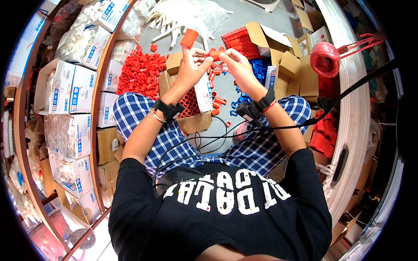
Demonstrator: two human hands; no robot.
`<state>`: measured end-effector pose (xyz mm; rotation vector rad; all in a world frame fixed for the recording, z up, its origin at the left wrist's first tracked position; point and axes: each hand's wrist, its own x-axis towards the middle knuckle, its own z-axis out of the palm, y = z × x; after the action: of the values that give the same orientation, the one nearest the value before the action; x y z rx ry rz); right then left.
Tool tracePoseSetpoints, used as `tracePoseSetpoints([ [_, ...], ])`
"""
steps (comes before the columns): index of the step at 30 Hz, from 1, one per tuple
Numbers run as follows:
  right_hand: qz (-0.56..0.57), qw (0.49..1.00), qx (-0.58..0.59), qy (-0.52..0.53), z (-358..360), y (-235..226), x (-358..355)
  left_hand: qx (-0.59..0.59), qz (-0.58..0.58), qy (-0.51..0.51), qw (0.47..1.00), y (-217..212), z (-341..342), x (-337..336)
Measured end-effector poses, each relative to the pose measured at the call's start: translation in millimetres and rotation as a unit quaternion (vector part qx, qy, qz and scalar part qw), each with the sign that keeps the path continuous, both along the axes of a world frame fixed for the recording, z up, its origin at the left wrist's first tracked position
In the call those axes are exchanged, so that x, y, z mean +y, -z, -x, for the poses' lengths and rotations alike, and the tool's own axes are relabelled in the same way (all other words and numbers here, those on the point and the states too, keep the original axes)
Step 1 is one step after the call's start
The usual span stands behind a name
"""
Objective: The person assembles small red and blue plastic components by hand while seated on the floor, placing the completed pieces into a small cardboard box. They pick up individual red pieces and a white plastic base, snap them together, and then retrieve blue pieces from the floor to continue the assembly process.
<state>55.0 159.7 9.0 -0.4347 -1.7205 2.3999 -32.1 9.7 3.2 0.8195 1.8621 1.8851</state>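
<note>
Both my hands meet at a small red plastic pipe fitting, held up over the gap between my knees. The thumb and fingers of my left hand pinch its left end. My right hand grips the right end with its fingertips. A larger red plastic sleeve sits upright at the tip of a raised left finger, apparently slipped over it. Under my left hand stands an open cardboard box with rows of red pipe fittings inside, ring ends up.
A heap of loose red fittings lies left, blue fittings right. White pipe lengths and a clear plastic bag are ahead. Shelves of boxes line the left. Red twine hangs right; a black cable crosses my lap.
</note>
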Motion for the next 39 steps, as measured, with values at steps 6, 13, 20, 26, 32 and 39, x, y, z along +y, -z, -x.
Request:
tracePoseSetpoints([
  [6, -0.027, 0.999, -0.006, -0.022, -3.6, -6.5, 1.4, 0.043, 0.02, 0.014, 0.999, 0.3, 2.6, -2.0],
  [13, -0.007, 0.999, -0.034, -0.011, -4.4, -11.4, -1.7, 0.045, -0.021, 0.037, 0.998, -7.2, -0.2, -4.6],
  [20, -0.012, 0.999, -0.03, -0.011, -4.9, -12.6, 0.4, 0.048, -0.05, -0.02, 0.997, -10.3, -4.9, -0.8],
  [26, -0.003, 0.999, -0.04, -0.016, -6.4, -13.1, 0.5, 0.067, -0.077, -0.001, 0.995, -9.6, -4.2, -1.7],
  [32, 0.0, 0.998, -0.055, -0.04, -10.6, -20.8, 1.7, 0.144, -0.021, -0.004, 0.989, -15.1, -4.2, -6.5],
  [39, 0.105, 0.991, -0.079, -0.037, -6.8, -8.6, 4.3, 0.216, 0.028, -0.011, 0.976, -11.8, -2.5, -6.9],
])
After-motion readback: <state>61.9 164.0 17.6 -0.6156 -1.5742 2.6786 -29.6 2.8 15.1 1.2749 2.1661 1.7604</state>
